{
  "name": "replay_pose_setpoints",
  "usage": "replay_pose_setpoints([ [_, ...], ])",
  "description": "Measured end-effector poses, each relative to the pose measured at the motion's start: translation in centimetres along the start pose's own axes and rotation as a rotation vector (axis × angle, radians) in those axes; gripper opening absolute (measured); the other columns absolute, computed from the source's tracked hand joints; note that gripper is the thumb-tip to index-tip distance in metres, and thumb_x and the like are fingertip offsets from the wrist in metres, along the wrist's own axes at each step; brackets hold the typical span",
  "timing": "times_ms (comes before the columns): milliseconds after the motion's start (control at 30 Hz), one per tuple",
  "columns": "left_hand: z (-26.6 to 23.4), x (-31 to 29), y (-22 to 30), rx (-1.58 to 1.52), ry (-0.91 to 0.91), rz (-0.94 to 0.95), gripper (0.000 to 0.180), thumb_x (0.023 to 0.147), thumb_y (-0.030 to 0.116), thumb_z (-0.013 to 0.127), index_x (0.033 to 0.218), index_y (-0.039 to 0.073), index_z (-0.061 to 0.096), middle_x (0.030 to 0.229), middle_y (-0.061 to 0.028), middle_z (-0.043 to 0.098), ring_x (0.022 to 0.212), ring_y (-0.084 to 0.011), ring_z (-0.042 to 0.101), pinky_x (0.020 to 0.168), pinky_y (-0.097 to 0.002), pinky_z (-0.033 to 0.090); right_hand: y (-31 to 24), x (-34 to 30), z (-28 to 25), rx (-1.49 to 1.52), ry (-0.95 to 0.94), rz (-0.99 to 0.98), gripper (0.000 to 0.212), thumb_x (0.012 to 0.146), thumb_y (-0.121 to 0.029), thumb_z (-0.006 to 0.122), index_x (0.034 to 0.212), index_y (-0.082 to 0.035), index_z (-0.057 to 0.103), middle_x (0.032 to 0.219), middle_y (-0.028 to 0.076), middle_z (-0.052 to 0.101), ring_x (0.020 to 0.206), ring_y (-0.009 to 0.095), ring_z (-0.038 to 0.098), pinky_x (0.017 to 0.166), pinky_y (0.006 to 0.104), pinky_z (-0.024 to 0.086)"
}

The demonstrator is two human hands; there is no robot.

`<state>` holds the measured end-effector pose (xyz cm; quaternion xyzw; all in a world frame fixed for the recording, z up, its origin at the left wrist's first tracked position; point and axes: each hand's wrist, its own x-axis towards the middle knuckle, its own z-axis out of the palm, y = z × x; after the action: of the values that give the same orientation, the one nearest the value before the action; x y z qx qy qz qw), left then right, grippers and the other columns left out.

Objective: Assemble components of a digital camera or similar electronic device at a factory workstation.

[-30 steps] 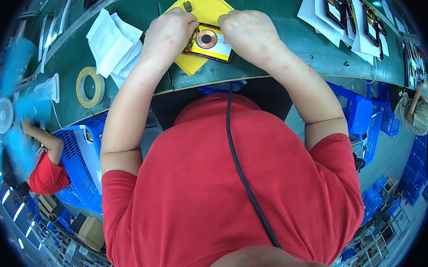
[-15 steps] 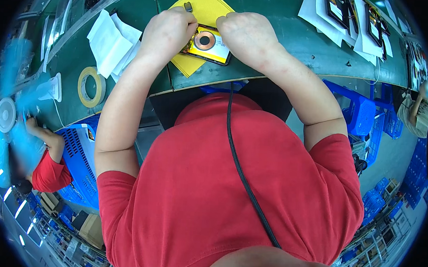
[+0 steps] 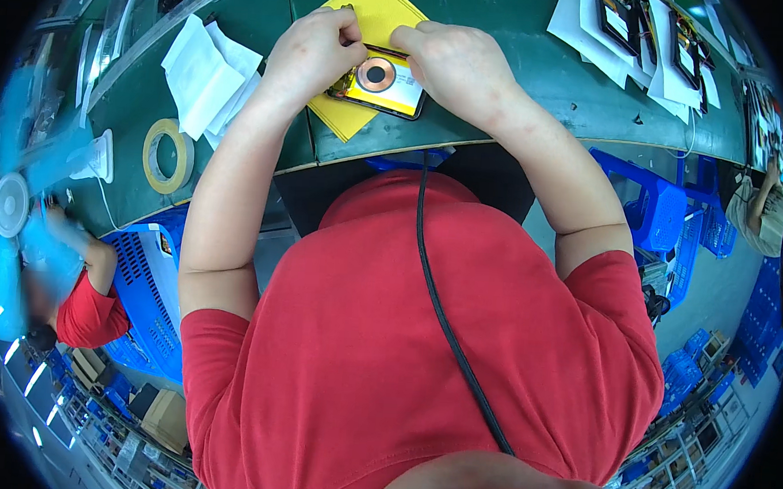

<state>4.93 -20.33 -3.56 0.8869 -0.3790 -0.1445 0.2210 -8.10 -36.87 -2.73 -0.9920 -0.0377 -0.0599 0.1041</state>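
Observation:
An opened flat electronic device (image 3: 397, 96) lies on a yellow pad (image 3: 375, 9) on the green bench. It has a dark frame, a white and yellow inside and a round copper coil with a black centre. At its upper left side is my left hand (image 3: 311, 56), with thumb and fingers curled into a pinch; what they hold, if anything, is hidden. My right hand (image 3: 458, 68) is closed at the device's upper right edge, its fingertips bent inward over it. Whatever lies between these fingers cannot be made out.
White sheets (image 3: 207, 80) and a roll of tan tape (image 3: 168, 157) lie left on the bench (image 3: 510, 12). More sheets with dark devices (image 3: 617, 22) sit at the right. A blue stool (image 3: 659, 205) stands below. A co-worker in a red sleeve (image 3: 94, 316) is at the left.
My left hand's fingers have lifted and bent toward the small dark piece above the device, now mostly covered. My right hand has shifted slightly left, its fingertips curling lower.

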Motion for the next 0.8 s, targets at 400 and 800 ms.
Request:
replay_pose_setpoints([
  [400,0.5,0.3,-1.7,-0.238,-0.035,-0.095,0.019,0.078,0.02,0.073,0.087,0.004,0.071,0.077,-0.0084,0.07,0.071,-0.0166,0.068,0.071,-0.0302,0.054,0.1,-0.8,1.8,0.035,0.135,-0.118,0.037,0.082,-0.01,0.068,0.118,-0.016,0.069,0.093,0.004,0.067,0.09,0.02,0.066,0.074,0.0332,0.056],
  [800,-0.2,0.0,-0.9,-0.342,-0.103,-0.114,0.017,0.082,0.013,0.073,0.093,0.0,0.07,0.08,-0.0028,0.067,0.073,-0.0078,0.061,0.071,-0.0231,0.051,-1.1,-0.7,0.4,-0.112,0.015,-0.19,0.033,0.082,-0.014,0.066,0.114,-0.012,0.068,0.093,0.006,0.061,0.091,0.023,0.066,0.077,0.0357,0.053],
])
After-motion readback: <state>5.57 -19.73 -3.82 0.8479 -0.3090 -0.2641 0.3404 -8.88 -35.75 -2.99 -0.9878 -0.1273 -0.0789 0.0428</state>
